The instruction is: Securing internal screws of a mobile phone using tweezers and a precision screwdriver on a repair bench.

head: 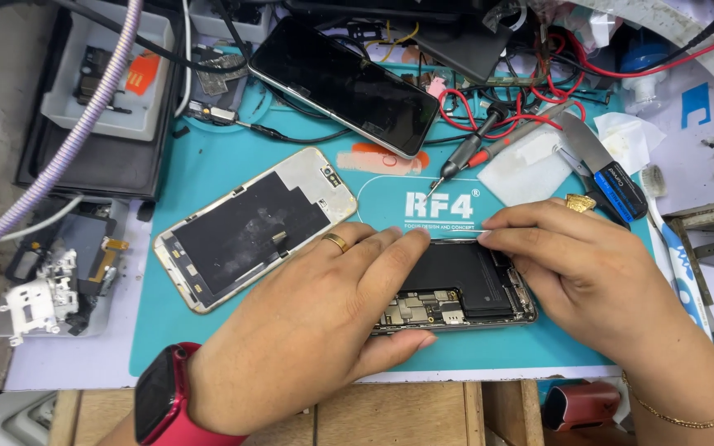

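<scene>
Resting on the teal repair mat (208,330) near the front edge of the worktop (68,363), the opened phone body (456,289) lay with its black battery and circuit board facing up. The left hand (324,322) lay flat over the phone's left half, fingers loosely stretched and the thumb tucked against the near edge, pinning it more than gripping it. The right hand (588,264) curled over the right end, fingertips pressed along the far edge of the frame; whether it pinched anything small there could not be told. To the left on the mat lay the removed screen panel (254,227), face down and well apart from the hands. A second dark phone (340,83) sat further back, with a screwdriver (464,161) and red wires (530,107) just behind the work. Steady, even pressure from both hands seemed wise, keeping fingertips off the bare board and clear of the battery's soft face.
</scene>
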